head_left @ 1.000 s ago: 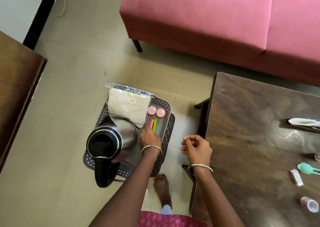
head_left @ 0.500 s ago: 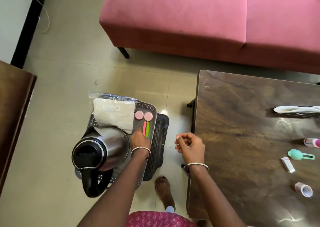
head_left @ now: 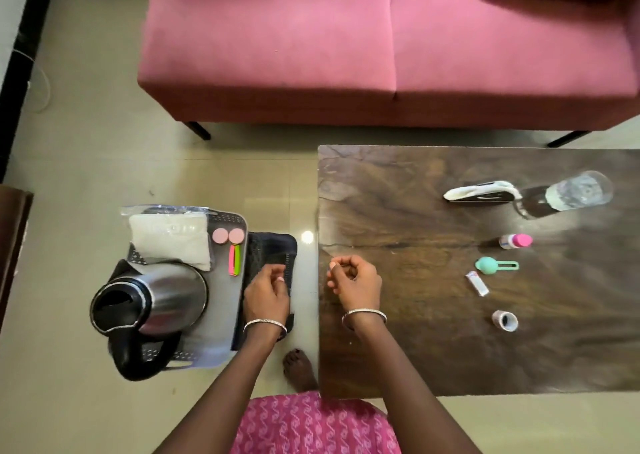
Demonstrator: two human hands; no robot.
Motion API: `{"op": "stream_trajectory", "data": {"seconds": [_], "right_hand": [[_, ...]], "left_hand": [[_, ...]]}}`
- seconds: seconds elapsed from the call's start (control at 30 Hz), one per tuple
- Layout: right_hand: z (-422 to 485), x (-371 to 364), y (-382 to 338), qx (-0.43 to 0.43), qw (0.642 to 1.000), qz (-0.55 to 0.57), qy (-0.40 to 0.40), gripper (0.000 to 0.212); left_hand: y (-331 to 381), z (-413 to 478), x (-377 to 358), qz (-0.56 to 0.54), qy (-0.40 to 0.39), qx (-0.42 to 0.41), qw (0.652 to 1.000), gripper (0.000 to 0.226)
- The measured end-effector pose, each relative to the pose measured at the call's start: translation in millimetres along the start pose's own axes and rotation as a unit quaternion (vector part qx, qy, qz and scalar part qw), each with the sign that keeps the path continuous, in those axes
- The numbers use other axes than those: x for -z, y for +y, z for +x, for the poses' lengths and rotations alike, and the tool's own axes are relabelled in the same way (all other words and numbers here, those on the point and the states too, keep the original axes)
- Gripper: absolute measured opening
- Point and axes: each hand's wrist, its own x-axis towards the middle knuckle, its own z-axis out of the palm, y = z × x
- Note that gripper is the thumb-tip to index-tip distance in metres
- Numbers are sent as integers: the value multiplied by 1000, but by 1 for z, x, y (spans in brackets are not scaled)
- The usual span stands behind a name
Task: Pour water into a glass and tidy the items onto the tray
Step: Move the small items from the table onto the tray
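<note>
Since half a second ago the left hand [head_left: 266, 294] has come off the pink and green strips [head_left: 234, 259] and now hangs over the dark stool [head_left: 273, 249] just right of the tray [head_left: 221, 332], its fingers loosely curled with nothing in them. The right hand [head_left: 353, 283] is over the left edge of the table [head_left: 398, 204], fingers curled in and thumb against the forefinger; I cannot tell whether it pinches anything.

The glass [head_left: 568, 195] holds water and stands at the far right of the table, well apart from both hands, with a white curved device [head_left: 481, 190] just beside it. Nearer along the table lie a small bottle with a pink cap [head_left: 516, 241], a teal scoop [head_left: 495, 265], a small white tube [head_left: 478, 283] and a little cup [head_left: 505, 321].

On the tray sit a steel kettle [head_left: 156, 301], a white pouch in a clear bag [head_left: 169, 238], two pink discs [head_left: 228, 236] and the strips. A pink sofa [head_left: 346, 37] stands beyond, and a bare foot [head_left: 299, 367] is on the floor.
</note>
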Motion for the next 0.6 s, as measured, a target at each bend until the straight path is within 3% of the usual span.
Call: {"op": "stream_trajectory", "data": {"seconds": [0.3, 0.6], "right_hand": [[19, 156, 26, -10, 1000, 18, 21, 9], [64, 332, 77, -50, 993, -64, 84, 14]], "left_hand": [[111, -69, -104, 4, -82, -80, 993, 9], [190, -132, -233, 36, -156, -48, 986, 10]]}}
